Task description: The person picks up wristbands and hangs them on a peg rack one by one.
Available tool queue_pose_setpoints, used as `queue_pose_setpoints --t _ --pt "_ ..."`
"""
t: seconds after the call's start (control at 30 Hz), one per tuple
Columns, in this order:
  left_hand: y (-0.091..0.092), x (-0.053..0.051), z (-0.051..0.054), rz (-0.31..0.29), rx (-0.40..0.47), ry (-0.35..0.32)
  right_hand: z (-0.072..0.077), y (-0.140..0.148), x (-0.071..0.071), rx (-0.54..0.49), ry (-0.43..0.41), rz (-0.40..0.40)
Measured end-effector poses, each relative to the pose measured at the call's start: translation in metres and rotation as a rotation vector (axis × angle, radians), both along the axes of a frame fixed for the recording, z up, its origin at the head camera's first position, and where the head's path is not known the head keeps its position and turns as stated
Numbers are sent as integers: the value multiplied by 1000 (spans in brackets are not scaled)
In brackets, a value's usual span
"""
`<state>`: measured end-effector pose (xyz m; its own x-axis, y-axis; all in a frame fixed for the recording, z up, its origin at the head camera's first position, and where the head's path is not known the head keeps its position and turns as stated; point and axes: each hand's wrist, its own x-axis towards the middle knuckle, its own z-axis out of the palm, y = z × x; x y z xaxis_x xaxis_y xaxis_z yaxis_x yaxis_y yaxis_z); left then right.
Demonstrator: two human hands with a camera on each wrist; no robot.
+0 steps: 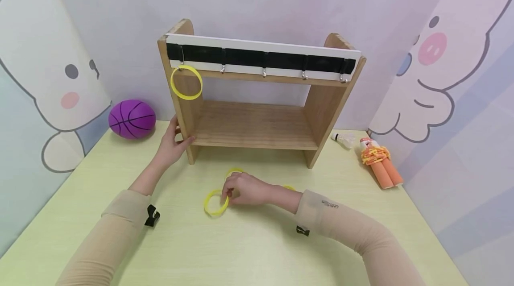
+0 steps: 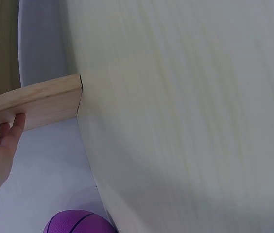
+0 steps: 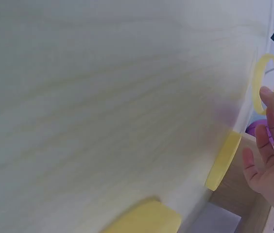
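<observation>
Right hand (image 1: 246,189): its grip is closed in a pinch, thumb and fingertips on the near ring; in the right wrist view the other fingers are loosely bent.
Near ring (image 1: 206,203): yellow, at the right hand's fingertips, low over the front part of the bench; whether its edge touches the surface cannot be told.
Left hand (image 1: 171,147): its grip holds the left side panel of the rack, thumb across the front edge by the lower shelf, fingertips against the outer face.
Rack (image 1: 257,123): wooden, upright on the bench against the back wall (image 1: 257,0), with two side panels and a shelf between them.
Hook rail (image 1: 245,57): a white strip with a black band across the rack's upper front, bearing five metal hooks (image 1: 223,69).
Hung ring (image 1: 187,97): yellow, hanging from the leftmost hook.
Back ring (image 1: 234,170): yellow, on the bench just behind the right hand, partly hidden by it.
Forearm ring (image 1: 289,187): yellow, on the bench, mostly hidden behind the right forearm.
Ball (image 1: 132,119): purple with black lines, left of the rack, near the left hand.
Shuttlecock (image 1: 344,139): lying just right of the rack.
Toy (image 1: 380,163): orange, lying beyond the shuttlecock near the right edge.
Bench (image 1: 225,250): pale yellow-green, under everything.
Sleeves (image 1: 353,228): beige, on both arms.
</observation>
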<state>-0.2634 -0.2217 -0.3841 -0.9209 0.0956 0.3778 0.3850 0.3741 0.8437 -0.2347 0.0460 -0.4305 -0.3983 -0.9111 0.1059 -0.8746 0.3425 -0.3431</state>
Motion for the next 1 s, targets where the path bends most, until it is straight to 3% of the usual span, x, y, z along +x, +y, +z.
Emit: queue_pose_setpoints --t 0.47,0.67,1.0 --pt "0 -1 1 -5 -4 3 25 15 3 -213 -87 -35" --pt "0 0 1 0 -2 -1 45 22 3 -338 -26 -24" --pt "0 0 1 -3 2 2 88 28 6 -494 60 -76"
